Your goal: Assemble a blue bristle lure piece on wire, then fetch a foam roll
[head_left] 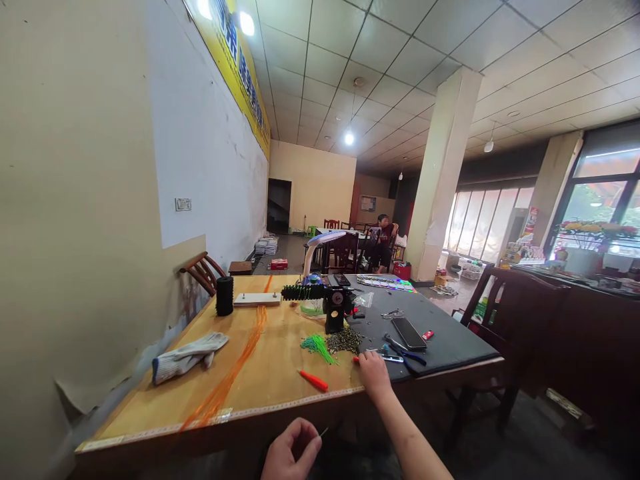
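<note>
Nearest the viewer, below the table's front edge, the left hand [295, 450] is shown with thumb and index finger closed in a pinch, by which a thin piece [324, 432] is held. The long axis of this piece is directed forward and to the right, towards the right hand [374, 373], which is placed at the table edge. The right fingers are bent down beside a small red object [356, 359]; whether it is gripped cannot be told. To the left of that hand, an orange-red tapered tool [314, 381] is laid obliquely, its narrow end pointed away and left, its thick end turned towards the near edge; of the two hands, the right is judged the nearer. Beyond are set a heap of dark small pieces [345, 341], bright green strands [325, 349] and, farther back, a black device [335, 303].
</note>
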{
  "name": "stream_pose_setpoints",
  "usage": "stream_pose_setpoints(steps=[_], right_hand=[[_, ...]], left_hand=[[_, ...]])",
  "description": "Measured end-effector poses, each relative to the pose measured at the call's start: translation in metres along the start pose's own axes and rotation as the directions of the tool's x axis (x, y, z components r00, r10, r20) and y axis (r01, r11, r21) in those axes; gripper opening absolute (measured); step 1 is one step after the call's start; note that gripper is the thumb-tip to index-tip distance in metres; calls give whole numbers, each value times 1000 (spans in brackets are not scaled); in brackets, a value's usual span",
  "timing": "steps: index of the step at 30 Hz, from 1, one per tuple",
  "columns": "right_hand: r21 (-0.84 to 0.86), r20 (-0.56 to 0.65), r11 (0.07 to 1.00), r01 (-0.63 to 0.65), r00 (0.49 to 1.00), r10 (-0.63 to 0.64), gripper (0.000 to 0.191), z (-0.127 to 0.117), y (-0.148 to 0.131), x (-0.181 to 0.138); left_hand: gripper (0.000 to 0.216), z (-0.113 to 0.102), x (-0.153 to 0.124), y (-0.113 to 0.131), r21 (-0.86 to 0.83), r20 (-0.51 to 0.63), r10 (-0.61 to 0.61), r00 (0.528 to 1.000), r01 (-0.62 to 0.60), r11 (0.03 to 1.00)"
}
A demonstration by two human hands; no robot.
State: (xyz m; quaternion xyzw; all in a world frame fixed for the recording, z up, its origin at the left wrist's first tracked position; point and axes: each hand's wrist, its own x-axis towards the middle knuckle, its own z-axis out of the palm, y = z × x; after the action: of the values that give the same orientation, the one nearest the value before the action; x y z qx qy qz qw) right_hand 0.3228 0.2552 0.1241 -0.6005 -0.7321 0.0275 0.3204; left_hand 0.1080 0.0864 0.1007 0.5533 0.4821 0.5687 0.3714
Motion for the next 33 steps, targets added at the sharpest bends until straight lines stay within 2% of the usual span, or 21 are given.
stream_pose_setpoints(steps=[3,5,7,10,11,13,15,23,33], right_hand=[[151,-37,987,-62,997,68,19,-3,-8,-14],[283,-35,952,-118,990,133,25,-4,-17,-40],[420,25,890,-177,983,183,36,-2,-30,-77],[571,162,773,-277,961,224,63,3,-52,-134],[629,240,696,-346,938,250,72,4,-60,-148],[699,419,489,-522,853,311,81,5,-72,-164],[710,482,381,-593,803,351,80,4,-80,-167],[752,381,399,-524,840,387,67,11,-82,-161],[769,383,393,-505,855,349,72,11,-83,-163]], left_hand=[[43,-6,-1,12,26,44,-3,999,2,1000],[36,-9,-2,18,64,93,-10,996,4,998],[31,-10,-4,21,101,136,2,991,-15,995],[26,-9,-7,24,150,184,39,982,-67,986],[24,-8,-8,25,167,201,47,978,-82,982],[21,-6,-9,27,202,231,58,971,-106,974],[19,-6,-11,30,236,250,69,966,-131,963],[16,-3,-11,34,319,285,74,956,-168,933],[15,-1,-11,37,341,303,63,951,-169,925]])
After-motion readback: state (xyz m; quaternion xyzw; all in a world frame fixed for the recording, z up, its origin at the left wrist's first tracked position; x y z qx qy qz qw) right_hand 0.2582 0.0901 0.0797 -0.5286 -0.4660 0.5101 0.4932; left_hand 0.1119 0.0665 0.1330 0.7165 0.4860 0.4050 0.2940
